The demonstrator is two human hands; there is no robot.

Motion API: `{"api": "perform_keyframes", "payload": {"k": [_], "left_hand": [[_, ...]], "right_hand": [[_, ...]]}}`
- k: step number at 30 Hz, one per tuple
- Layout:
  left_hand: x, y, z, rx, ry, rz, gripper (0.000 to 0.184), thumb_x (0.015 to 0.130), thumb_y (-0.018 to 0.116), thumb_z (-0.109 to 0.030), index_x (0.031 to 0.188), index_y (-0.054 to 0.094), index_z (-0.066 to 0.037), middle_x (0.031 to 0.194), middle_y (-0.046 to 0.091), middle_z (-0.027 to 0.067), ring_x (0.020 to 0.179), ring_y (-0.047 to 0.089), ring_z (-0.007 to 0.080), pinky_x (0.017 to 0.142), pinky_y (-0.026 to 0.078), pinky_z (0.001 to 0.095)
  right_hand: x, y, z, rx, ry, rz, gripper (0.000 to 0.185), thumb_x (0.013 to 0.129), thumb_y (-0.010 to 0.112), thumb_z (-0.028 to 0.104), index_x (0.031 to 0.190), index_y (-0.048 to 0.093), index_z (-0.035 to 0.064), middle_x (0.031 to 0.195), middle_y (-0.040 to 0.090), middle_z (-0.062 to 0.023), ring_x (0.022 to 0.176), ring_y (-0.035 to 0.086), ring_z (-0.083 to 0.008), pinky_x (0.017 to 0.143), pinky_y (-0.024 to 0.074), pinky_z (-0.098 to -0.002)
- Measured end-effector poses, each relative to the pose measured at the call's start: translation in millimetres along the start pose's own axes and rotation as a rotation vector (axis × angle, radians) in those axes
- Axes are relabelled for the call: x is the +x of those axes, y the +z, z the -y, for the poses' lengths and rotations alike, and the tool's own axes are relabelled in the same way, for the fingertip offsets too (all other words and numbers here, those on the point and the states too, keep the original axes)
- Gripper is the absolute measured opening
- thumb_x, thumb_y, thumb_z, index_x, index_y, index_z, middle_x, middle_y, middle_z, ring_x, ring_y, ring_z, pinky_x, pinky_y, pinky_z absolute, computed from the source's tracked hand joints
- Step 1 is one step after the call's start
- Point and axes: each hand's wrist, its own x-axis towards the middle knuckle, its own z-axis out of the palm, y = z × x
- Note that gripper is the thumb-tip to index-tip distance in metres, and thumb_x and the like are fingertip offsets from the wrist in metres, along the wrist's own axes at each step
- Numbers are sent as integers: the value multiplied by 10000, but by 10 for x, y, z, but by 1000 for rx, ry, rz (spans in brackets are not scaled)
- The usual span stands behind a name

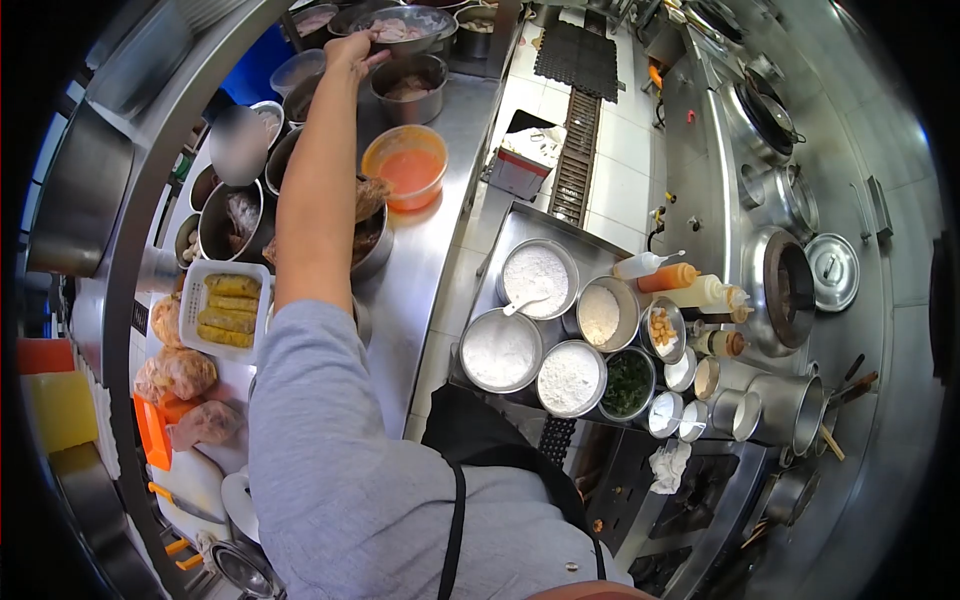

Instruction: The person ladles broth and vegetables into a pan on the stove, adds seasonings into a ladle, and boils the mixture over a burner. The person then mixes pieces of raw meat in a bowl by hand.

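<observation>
My left hand (pixel 357 52) reaches far out along the steel counter, at the end of a bare forearm in a grey sleeve. Its fingers and thumb close on the near edge of a metal bowl (pixel 428 42) that contains pale raw meat (pixel 396 28). Just below the hand stands a deep steel pot (pixel 420 104) with meat pieces inside. A plastic tub (pixel 436 150) of orange-red liquid is close to my forearm. Brown meat (pixel 371 197) in another pot is partly hidden behind the arm. My right hand is out of view.
A steel cart carries several bowls of white powder (pixel 572 378), chopped greens (pixel 628 384) and squeeze bottles (pixel 668 277). A wok (pixel 782 290) sits on the range at right. To the left are a white basket (pixel 190 300) of yellow food, bagged food (pixel 187 374) and a knife (pixel 186 503).
</observation>
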Motion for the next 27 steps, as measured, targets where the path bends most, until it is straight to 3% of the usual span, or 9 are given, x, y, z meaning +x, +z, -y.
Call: {"api": "perform_keyframes", "payload": {"k": [3, 6, 8, 11, 15, 18, 22, 25, 27], "left_hand": [[-125, 23, 77, -40, -3, -14, 271, 775, 576, 49, 1010, 497, 159, 1047, 545, 227, 827, 626, 302, 618, 616, 364], [52, 80, 698, -198, -71, -57, 298, 783, 593, 32, 1072, 522, 51, 1064, 557, 159, 900, 603, 296, 703, 588, 374], [-158, 154, 856, 119, -241, 119, 357, 784, 604, -1, 1128, 515, -34, 1113, 544, 104, 985, 561, 280, 770, 530, 416], [-504, 223, 849, 134, -167, -11, 432, 776, 620, -47, 1186, 485, -67, 1169, 516, 104, 1033, 527, 275, 799, 484, 445], [-322, 100, 972, 88, -150, -25, 529, 758, 651, -109, 1242, 442, -70, 1230, 478, 117, 1083, 489, 289, 793, 491, 441], [-135, 43, 1019, 181, -393, -243, 564, 753, 667, -155, 1240, 446, 26, 1131, 553, 179, 880, 598, 287, 644, 532, 416], [-53, 187, 920, 49, -265, -304, 445, 771, 664, -132, 1125, 515, 92, 1085, 566, 219, 822, 625, 310, 512, 569, 349], [-28, 138, 640, 12, -172, -171, 345, 795, 661, -116, 1021, 536, 112, 1028, 573, 209, 796, 628, 323, 576, 599, 400], [-166, -3, 334, -37, -141, 69, 278, 814, 601, -43, 1008, 499, 129, 971, 575, 204, 810, 628, 333, 611, 604, 424]], "right_hand": [[48, -20, -10, -61, 30, 44, 264, 837, 574, 143, 1080, 609, 45, 728, 626, -65, 568, 573, -131, 482, 447, -280], [426, 71, -484, -274, -212, -31, 260, 826, 586, 152, 1058, 621, 41, 714, 622, -78, 582, 574, -141, 519, 463, -293], [852, 98, -850, -310, -577, -6, 256, 815, 594, 157, 1039, 629, 38, 709, 623, -91, 604, 583, -149, 554, 475, -303], [473, 51, -142, -243, -199, 18, 265, 820, 587, 146, 1060, 621, 40, 717, 626, -85, 604, 581, -141, 538, 473, -297], [-100, -64, 745, -206, -180, 25, 277, 824, 581, 134, 1082, 609, 38, 717, 626, -75, 588, 571, -134, 517, 465, -286], [-13, -92, 420, -110, -345, 12, 289, 828, 576, 126, 1100, 598, 31, 723, 626, -71, 576, 566, -133, 499, 458, -278], [134, -104, -2, -209, -160, 33, 295, 831, 580, 154, 1101, 597, 37, 747, 634, -85, 589, 585, -142, 526, 469, -290], [105, -258, -53, -703, -450, 175, 321, 845, 568, 220, 1109, 585, 37, 776, 640, -127, 672, 620, -180, 649, 493, -322], [-584, -452, 1199, -557, -418, 403, 306, 852, 561, 208, 1104, 587, 37, 800, 643, -146, 717, 624, -199, 677, 491, -319]]}}
